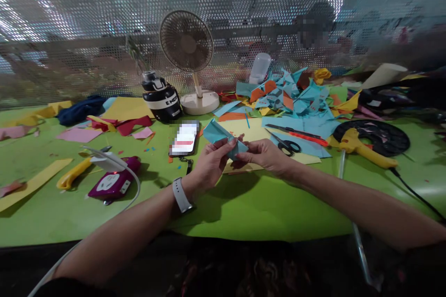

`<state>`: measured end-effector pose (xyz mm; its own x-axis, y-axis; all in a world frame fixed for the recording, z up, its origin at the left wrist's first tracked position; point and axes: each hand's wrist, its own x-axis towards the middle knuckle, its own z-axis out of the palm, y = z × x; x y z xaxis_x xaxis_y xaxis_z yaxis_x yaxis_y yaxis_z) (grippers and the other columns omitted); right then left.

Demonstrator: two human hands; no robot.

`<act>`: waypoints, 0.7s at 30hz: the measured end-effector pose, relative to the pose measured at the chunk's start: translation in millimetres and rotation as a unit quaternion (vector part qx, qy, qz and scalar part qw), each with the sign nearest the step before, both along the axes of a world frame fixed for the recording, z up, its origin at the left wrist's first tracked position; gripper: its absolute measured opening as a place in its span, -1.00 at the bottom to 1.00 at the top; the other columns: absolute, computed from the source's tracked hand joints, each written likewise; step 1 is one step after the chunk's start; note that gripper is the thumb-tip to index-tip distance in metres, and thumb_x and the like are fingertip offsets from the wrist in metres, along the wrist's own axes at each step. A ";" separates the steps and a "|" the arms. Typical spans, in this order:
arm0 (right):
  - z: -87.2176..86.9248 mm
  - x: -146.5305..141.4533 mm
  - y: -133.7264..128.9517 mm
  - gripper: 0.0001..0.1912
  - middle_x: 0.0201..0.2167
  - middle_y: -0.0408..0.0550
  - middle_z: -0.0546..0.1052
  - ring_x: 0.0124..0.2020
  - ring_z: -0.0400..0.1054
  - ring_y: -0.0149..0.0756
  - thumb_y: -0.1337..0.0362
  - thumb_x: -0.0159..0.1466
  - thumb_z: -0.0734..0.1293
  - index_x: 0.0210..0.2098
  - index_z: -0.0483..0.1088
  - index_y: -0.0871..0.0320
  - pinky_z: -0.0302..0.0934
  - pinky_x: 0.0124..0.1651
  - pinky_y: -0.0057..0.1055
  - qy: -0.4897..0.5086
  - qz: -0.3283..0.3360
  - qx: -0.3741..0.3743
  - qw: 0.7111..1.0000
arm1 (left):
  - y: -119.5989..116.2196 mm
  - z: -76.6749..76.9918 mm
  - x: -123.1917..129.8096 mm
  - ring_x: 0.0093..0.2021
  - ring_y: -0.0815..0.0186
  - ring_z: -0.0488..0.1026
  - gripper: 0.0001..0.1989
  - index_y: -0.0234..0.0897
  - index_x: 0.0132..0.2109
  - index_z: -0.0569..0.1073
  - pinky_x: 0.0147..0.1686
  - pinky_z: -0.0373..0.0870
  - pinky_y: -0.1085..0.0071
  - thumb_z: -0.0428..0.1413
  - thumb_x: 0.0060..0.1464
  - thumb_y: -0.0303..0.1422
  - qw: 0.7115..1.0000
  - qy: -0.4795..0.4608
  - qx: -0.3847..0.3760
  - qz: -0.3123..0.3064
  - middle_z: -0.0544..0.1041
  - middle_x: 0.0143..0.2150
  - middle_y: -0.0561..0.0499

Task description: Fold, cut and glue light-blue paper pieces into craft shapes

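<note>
A folded piece of light blue paper [215, 132] is held between my two hands above the front middle of the green table. My left hand [213, 163], with a grey watch band on its wrist, pinches it from the left, thumb on top. From the right, the fingers of my right hand [262, 153] grip its lower corner. Part of the paper is covered by my fingers. Beneath and behind my hands are sheets of pale yellow paper [240, 126]. Black-handled scissors [289, 146] lie just beyond my right hand.
A yellow glue gun [369, 149] rests at right, beside a black ring-shaped spool [393, 137]. Folded blue papers [296, 95] are heaped at the back. A phone [184, 138], a fan [199, 102], a black jug [160, 102] and a purple power box [113, 184] stand left of centre.
</note>
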<state>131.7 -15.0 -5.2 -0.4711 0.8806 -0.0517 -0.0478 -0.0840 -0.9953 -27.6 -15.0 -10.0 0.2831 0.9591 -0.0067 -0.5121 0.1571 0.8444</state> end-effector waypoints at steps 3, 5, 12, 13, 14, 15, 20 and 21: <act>1.7 2.9 1.0 -0.70 -0.45 -0.08 0.61 -0.39 0.48 -0.35 0.12 -0.04 0.51 -0.40 0.54 0.22 0.33 -0.17 -0.34 -0.018 0.015 0.007 1.000 | 0.4 0.7 -0.4 -0.34 0.39 0.49 -0.80 -0.29 -0.29 0.60 -0.28 0.41 0.50 0.33 -0.14 -0.36 1.000 0.005 -0.002 -0.001 0.61 -0.36 0.01; 3.6 5.1 1.4 -0.71 -0.46 -0.07 0.60 -0.40 0.48 -0.36 0.12 -0.03 0.51 -0.43 0.53 0.22 0.32 -0.21 -0.37 -0.032 0.021 0.013 0.999 | 0.7 0.9 -0.7 -0.34 0.38 0.50 -0.77 -0.30 -0.25 0.60 -0.26 0.41 0.48 0.32 -0.12 -0.35 1.000 0.014 0.000 -0.001 0.61 -0.37 0.00; 11.0 11.0 1.7 -0.59 -0.63 -0.18 0.45 -0.70 0.22 -0.52 -0.05 0.16 0.32 -0.55 0.39 0.19 0.10 -0.56 -0.48 -0.143 -0.029 0.124 0.982 | 2.3 -1.7 -0.6 -0.36 0.40 0.50 -0.87 -0.31 -0.35 0.59 -0.18 0.38 0.47 0.31 -0.12 -0.36 1.000 0.024 0.011 0.004 0.62 -0.38 0.00; 11.0 11.7 1.6 -0.58 -0.66 -0.22 0.40 -0.71 0.15 -0.53 -0.05 0.19 0.29 -0.56 0.36 0.17 0.04 -0.57 -0.48 -0.166 -0.031 0.154 0.974 | 2.3 -1.7 -0.6 -0.36 0.40 0.49 -0.86 -0.31 -0.37 0.58 -0.20 0.39 0.46 0.32 -0.12 -0.35 1.000 0.026 0.007 0.009 0.61 -0.39 0.00; 10.6 12.1 1.4 -0.57 -0.69 -0.24 0.35 -0.70 0.10 -0.53 -0.04 0.22 0.26 -0.57 0.33 0.16 0.01 -0.57 -0.49 -0.183 -0.034 0.180 0.966 | 2.1 -1.5 -0.7 -0.38 0.40 0.49 -0.85 -0.31 -0.37 0.57 -0.23 0.39 0.46 0.32 -0.13 -0.34 0.999 0.029 0.001 0.015 0.60 -0.39 0.01; 9.9 12.5 1.3 -0.57 -0.70 -0.25 0.30 -0.68 0.08 -0.52 -0.03 0.24 0.24 -0.57 0.31 0.15 -0.01 -0.56 -0.48 -0.193 -0.037 0.199 0.960 | 1.9 -1.0 -1.1 -0.39 0.41 0.48 -0.83 -0.31 -0.36 0.57 -0.27 0.40 0.46 0.33 -0.13 -0.32 0.999 0.036 -0.006 0.019 0.60 -0.39 0.03; 3.8 12.5 1.4 -0.60 -0.68 -0.29 0.18 -0.64 0.02 -0.49 -0.02 0.29 0.17 -0.53 0.20 0.12 -0.06 -0.55 -0.48 -0.183 -0.047 0.205 0.960 | 0.2 0.6 -3.7 -0.44 0.41 0.47 -0.72 -0.30 -0.30 0.52 -0.45 0.38 0.49 0.36 -0.19 -0.30 0.993 0.111 -0.004 -0.038 0.56 -0.37 0.05; 2.6 12.4 1.6 -0.60 -0.67 -0.29 0.18 -0.64 0.02 -0.49 -0.02 0.30 0.16 -0.52 0.19 0.12 -0.06 -0.55 -0.48 -0.181 -0.049 0.205 0.961 | 0.1 0.2 -4.1 -0.45 0.41 0.47 -0.71 -0.31 -0.31 0.51 -0.45 0.37 0.49 0.37 -0.20 -0.30 0.991 0.122 0.002 -0.054 0.55 -0.40 0.05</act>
